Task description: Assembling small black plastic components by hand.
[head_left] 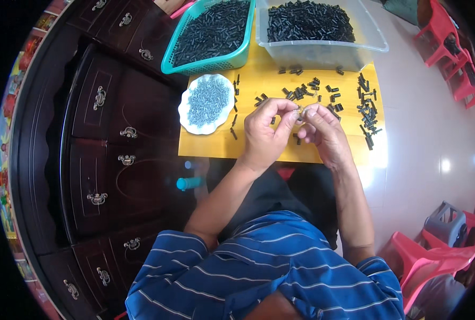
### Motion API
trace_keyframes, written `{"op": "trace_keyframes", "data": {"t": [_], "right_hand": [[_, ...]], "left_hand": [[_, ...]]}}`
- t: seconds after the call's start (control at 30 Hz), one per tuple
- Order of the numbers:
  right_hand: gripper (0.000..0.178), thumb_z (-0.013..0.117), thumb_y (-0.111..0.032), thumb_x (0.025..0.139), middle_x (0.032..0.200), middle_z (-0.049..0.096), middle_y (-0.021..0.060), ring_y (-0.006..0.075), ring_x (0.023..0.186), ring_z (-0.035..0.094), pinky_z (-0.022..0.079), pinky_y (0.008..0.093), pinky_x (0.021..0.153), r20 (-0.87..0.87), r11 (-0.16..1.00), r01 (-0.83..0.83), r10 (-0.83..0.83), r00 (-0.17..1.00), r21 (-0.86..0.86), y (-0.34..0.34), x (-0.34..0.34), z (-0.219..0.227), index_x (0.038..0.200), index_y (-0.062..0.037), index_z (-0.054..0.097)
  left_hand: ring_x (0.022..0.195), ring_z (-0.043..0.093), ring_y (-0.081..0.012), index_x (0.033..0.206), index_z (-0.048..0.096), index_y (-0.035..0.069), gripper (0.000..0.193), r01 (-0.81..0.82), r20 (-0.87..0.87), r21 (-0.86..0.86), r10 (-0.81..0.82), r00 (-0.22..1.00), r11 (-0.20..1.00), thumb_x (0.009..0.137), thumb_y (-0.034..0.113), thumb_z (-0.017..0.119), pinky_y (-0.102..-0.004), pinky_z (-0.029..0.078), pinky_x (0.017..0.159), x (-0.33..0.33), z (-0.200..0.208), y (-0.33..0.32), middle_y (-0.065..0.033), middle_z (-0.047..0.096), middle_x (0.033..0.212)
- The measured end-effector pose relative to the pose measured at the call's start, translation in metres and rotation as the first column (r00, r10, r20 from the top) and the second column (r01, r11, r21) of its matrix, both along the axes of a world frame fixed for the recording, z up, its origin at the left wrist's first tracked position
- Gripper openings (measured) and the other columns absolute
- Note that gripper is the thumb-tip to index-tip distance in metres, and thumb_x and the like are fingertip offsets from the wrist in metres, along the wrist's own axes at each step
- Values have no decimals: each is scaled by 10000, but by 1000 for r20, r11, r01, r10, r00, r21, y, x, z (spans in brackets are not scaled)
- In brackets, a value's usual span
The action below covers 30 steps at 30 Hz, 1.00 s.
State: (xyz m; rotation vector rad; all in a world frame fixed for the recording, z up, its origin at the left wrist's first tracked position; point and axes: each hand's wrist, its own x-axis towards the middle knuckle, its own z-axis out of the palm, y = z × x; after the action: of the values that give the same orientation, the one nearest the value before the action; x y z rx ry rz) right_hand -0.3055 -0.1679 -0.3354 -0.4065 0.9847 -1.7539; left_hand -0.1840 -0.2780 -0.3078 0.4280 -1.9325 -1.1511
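Note:
Over the near part of the yellow table point(195, 146), my left hand point(266, 130) and my right hand point(325, 133) meet with thumbs and forefingers pinched together. Between the fingertips is a tiny piece, too small and covered to name. Just beyond my hands lie loose short black cylindrical pieces point(299, 92). A white scalloped plate point(184, 114) to the left of my left hand bears a heap of small silvery metal pieces point(208, 100). Several thin black pieces point(233, 133) lie between that plate and my left hand. To the right, a pile of longer black pieces point(369, 112) runs along the table's edge.
At the far side stand a teal basket point(210, 66) and a translucent plastic bin point(322, 53), both full of small black pieces. Dark wooden drawers point(141, 106) rise on the left. Pink plastic chairs point(418, 261) and a grey stool point(445, 224) are on the right.

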Motion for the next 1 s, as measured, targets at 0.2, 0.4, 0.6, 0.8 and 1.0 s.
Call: {"op": "trace_keyframes", "data": {"t": [0.2,0.4,0.6,0.8,1.0], "right_hand": [[159,627,-251,1042,917,678,-5,65,722,618,482,207,643,74,996,-3,10,997,-93,-2,4,-11,1062,-93,634],[118,613,-191,1048,912,665,-5,62,744,596,485,206,680,-65,991,123,-127,990,-57,-3,4,-6,1081,-79,631],[111,626,-157,1041,926,644,-17,60,795,592,501,213,728,-237,983,164,-178,955,-78,-4,5,-7,1083,-55,625],[113,634,-138,1035,932,617,-23,52,816,572,499,211,741,-302,982,171,-187,935,-79,-3,7,-7,1081,-36,616],[109,632,-140,1035,920,616,-29,53,796,568,490,213,729,-301,983,154,-177,937,-100,-5,7,-11,1073,-38,620]], "left_hand": [[751,683,-221,971,669,3,126,-40,6,-176,42,999,984,864,-45,714,-336,536,686,-3,3,9,-104,690,865],[812,700,-185,1005,688,-24,142,4,40,-93,0,999,996,870,-37,733,-302,551,747,2,4,3,-104,724,902],[761,711,-238,934,684,5,95,55,195,-251,-6,981,966,857,-25,730,-333,553,682,10,13,-1,-131,716,856],[705,712,-205,919,697,-6,96,60,254,-104,-32,967,993,843,-8,756,-310,549,635,11,14,-2,-120,719,812],[712,700,-113,911,690,-22,99,82,273,25,-86,958,996,852,1,767,-263,559,653,12,14,-3,-78,741,834]]}}
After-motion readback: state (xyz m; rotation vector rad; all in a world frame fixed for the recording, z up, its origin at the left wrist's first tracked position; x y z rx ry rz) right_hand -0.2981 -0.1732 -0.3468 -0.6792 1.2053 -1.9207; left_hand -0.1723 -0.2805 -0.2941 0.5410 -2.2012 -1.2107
